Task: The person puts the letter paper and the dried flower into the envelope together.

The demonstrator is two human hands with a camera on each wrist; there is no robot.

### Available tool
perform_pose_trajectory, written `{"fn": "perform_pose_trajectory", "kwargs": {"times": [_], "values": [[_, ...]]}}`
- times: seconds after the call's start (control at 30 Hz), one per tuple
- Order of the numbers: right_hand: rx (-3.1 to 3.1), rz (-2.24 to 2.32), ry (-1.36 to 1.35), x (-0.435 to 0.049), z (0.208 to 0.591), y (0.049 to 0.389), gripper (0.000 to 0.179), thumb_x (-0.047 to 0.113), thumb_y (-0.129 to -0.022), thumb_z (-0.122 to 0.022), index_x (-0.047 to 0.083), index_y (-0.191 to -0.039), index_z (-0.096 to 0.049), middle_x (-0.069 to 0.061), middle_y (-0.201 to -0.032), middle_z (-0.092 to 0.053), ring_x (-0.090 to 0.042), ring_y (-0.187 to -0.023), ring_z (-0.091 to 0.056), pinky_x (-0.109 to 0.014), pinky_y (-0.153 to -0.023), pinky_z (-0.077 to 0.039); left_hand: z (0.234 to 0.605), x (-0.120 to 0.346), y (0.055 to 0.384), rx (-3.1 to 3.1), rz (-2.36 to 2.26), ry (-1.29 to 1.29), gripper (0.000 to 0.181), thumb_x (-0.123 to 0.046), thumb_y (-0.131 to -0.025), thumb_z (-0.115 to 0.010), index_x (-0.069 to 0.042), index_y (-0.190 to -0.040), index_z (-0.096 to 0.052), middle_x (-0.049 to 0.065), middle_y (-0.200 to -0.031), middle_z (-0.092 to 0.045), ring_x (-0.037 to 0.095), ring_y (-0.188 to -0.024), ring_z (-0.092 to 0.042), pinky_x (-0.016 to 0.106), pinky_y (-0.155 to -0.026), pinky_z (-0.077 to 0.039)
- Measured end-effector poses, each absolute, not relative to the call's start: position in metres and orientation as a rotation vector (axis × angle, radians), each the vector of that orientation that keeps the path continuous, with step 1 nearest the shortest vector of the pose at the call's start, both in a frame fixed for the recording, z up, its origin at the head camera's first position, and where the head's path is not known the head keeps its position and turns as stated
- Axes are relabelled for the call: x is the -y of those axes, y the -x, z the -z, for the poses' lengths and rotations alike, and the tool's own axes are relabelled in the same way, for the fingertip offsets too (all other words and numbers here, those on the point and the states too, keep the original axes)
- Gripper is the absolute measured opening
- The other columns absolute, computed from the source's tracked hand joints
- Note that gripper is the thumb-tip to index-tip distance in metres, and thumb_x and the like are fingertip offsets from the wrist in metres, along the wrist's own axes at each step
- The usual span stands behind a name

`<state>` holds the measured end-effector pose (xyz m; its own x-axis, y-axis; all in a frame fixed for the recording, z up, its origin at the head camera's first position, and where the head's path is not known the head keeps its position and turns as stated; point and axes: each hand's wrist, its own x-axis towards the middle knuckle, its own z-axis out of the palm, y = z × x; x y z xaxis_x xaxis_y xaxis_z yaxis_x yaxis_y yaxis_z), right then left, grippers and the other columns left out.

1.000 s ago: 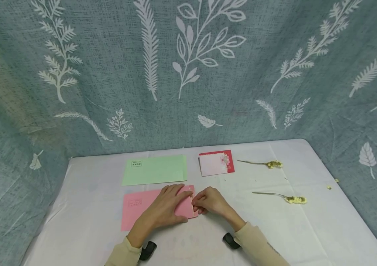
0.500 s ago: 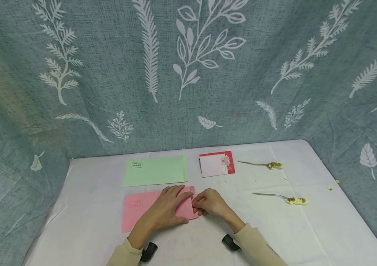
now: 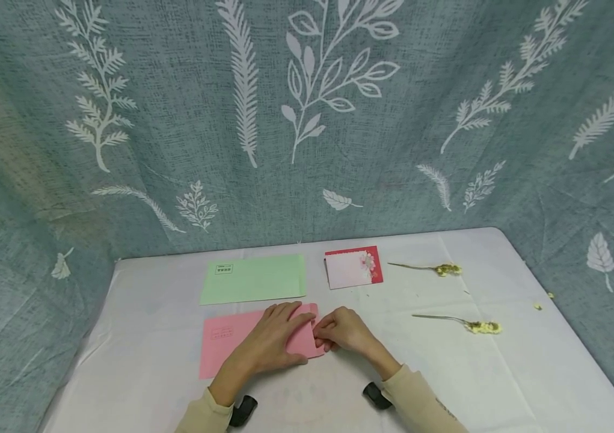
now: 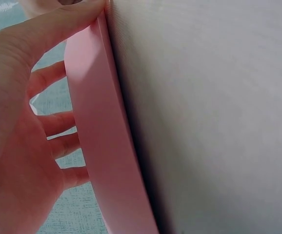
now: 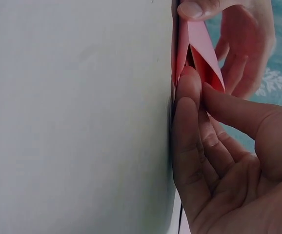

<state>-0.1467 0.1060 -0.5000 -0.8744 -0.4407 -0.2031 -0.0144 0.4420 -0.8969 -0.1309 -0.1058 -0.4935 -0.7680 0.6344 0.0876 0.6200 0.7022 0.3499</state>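
Observation:
The pink envelope (image 3: pixel 225 337) lies lengthwise on the white-covered table. My left hand (image 3: pixel 273 338) arches over its right part in the head view, thumb at the near edge and fingers at the far edge. Squeezed this way, the envelope bows upward and its right end gapes. At that mouth is my right hand (image 3: pixel 343 328), fingers curled and fingertips (image 5: pixel 189 80) at the opening. Anything between these fingertips is hidden. The left wrist view shows the left thumb (image 4: pixel 77 17) against the edge of the pink envelope (image 4: pixel 104 131).
A green envelope (image 3: pixel 255 279) lies behind the pink one. To its right rests a red and white floral card (image 3: pixel 350 269). Two dried yellow flower stems (image 3: pixel 449 269) lie farther right, with small petals (image 3: pixel 537 307) near the table's right edge. A patterned curtain (image 3: pixel 307 120) hangs behind.
One second ago a pale edge showed at the pink envelope's mouth by my right fingertips; now it is out of sight. Both hands have stayed nearly in place.

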Motion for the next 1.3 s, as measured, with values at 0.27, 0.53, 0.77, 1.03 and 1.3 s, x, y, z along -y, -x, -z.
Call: {"fn": "perform_pose_trajectory", "kwargs": {"times": [0.27,0.53,0.77,1.03,1.3], "values": [[-2.351,1.402,0.315,-0.12,0.495,0.15,0.013,0.01,-0.091,-0.069,-0.002,-0.089,-0.073,-0.006,-0.072,-0.069,-0.011,-0.057,-0.061,-0.026,-0.057,-0.056,0.494,0.106,0.131,-2.858,-0.565,-1.04,0.076,-0.043,-0.073,-0.083,-0.02,-0.139,-0.053,0.017,-0.144,-0.045,0.032,-0.133,-0.04,0.052,-0.11,-0.03],[-2.468,1.37,0.237,-0.148,0.489,0.157,0.011,0.009,-0.089,-0.07,-0.001,-0.091,-0.074,-0.005,-0.074,-0.07,-0.012,-0.06,-0.061,-0.026,-0.056,-0.053,0.494,0.105,0.131,-2.855,-0.578,-1.027,0.075,-0.043,-0.073,-0.083,-0.02,-0.138,-0.054,0.016,-0.144,-0.045,0.033,-0.132,-0.041,0.052,-0.11,-0.031],[-2.564,1.323,0.145,-0.18,0.476,0.171,0.014,0.009,-0.089,-0.07,-0.002,-0.096,-0.073,-0.008,-0.08,-0.071,-0.016,-0.061,-0.06,-0.03,-0.057,-0.053,0.494,0.107,0.132,-2.842,-0.599,-1.007,0.077,-0.042,-0.073,-0.083,-0.02,-0.14,-0.052,0.018,-0.145,-0.044,0.035,-0.133,-0.041,0.054,-0.11,-0.03],[-2.704,1.168,-0.029,-0.221,0.458,0.176,0.021,0.01,-0.088,-0.071,-0.003,-0.104,-0.072,-0.011,-0.089,-0.071,-0.022,-0.069,-0.065,-0.033,-0.061,-0.053,0.493,0.108,0.133,-2.828,-0.616,-1.007,0.077,-0.043,-0.074,-0.082,-0.02,-0.14,-0.052,0.018,-0.145,-0.044,0.036,-0.133,-0.041,0.055,-0.11,-0.03],[-2.806,1.033,-0.138,-0.266,0.45,0.17,0.029,0.016,-0.089,-0.07,-0.004,-0.11,-0.071,-0.015,-0.095,-0.071,-0.023,-0.073,-0.064,-0.033,-0.061,-0.048,0.492,0.105,0.135,-2.826,-0.605,-0.997,0.076,-0.042,-0.074,-0.082,-0.019,-0.139,-0.053,0.019,-0.145,-0.044,0.038,-0.133,-0.041,0.056,-0.109,-0.031]]}}
